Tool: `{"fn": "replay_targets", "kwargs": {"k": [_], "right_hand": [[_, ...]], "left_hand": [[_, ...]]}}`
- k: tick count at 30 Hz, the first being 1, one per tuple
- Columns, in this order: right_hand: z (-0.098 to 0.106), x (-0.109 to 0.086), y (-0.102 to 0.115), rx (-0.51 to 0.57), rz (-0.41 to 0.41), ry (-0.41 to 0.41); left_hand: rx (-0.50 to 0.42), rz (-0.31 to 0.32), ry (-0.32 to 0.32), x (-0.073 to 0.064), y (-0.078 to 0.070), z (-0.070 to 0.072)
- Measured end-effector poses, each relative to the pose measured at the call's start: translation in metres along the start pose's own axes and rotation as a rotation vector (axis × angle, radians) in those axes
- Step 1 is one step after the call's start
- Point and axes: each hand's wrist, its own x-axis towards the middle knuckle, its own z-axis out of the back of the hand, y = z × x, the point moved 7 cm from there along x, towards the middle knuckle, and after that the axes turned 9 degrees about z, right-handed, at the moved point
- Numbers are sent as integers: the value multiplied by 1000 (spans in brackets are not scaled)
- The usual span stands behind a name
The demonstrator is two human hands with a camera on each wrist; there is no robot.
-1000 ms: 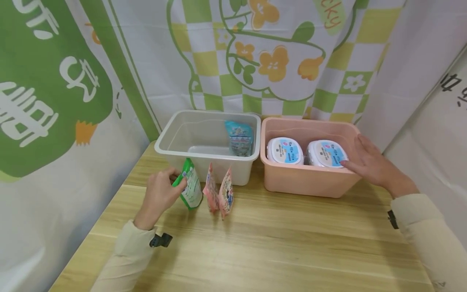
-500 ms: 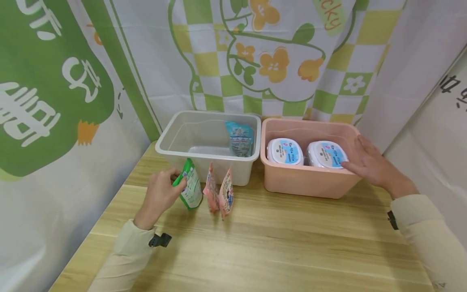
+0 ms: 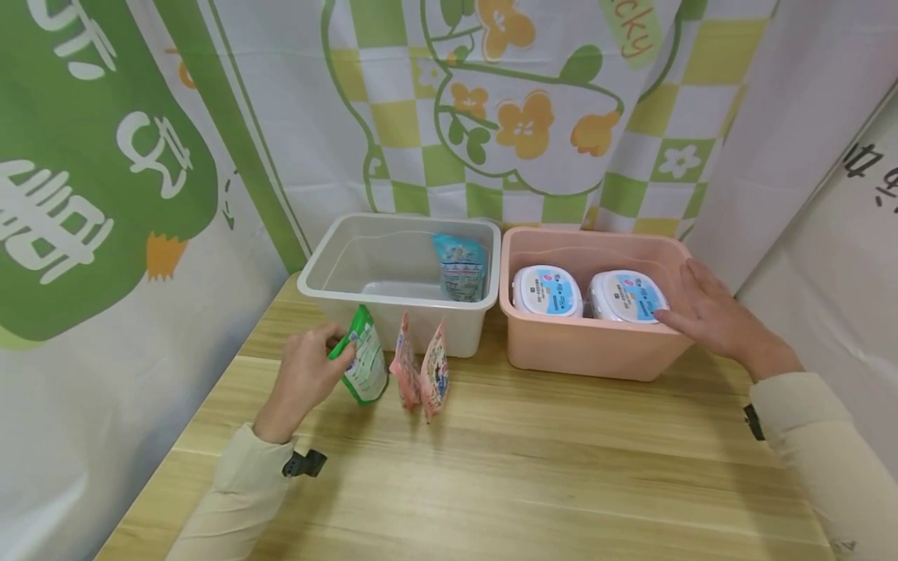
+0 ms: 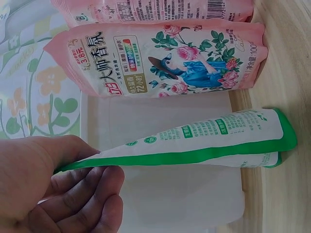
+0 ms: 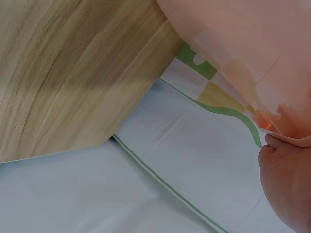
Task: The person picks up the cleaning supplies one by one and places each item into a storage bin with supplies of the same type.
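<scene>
My left hand (image 3: 303, 374) pinches the top edge of a green and white pouch (image 3: 368, 365), thumb on one face and fingers on the other in the left wrist view. The pouch stands upright on the table in front of the grey bin (image 3: 393, 298). Just right of it stand two pink laundry detergent pouches (image 4: 194, 63), close together. At the far right, my right hand (image 3: 722, 323) holds the rim of the pink bin (image 3: 596, 351) at its right front corner, thumb reaching inward. Inside that bin are two white tubs (image 3: 547, 291) with blue labels.
A blue pouch (image 3: 461, 269) leans in the right end of the grey bin. Both bins stand side by side at the back of the wooden table (image 3: 533, 467), against a patterned curtain (image 3: 393, 117). White cloth also hangs at the left and right sides.
</scene>
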Motion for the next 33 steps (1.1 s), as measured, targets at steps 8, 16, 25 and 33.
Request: {"fn": "replay_targets", "kwargs": {"k": [8,16,25,33], "right_hand": [[0,-1,-1,-7,-1,1],[-2,-2,-2,-3,-15,4],[-1,-1,-1,0,-10,6],[0,0,0,0,-2,11]], "left_hand": [[-2,-17,-8,-2,1,2],[-2,-6,10,-5,3,6],[13,-28,4,-10,3,11],[2,-25,-4,-8,2,21]]}}
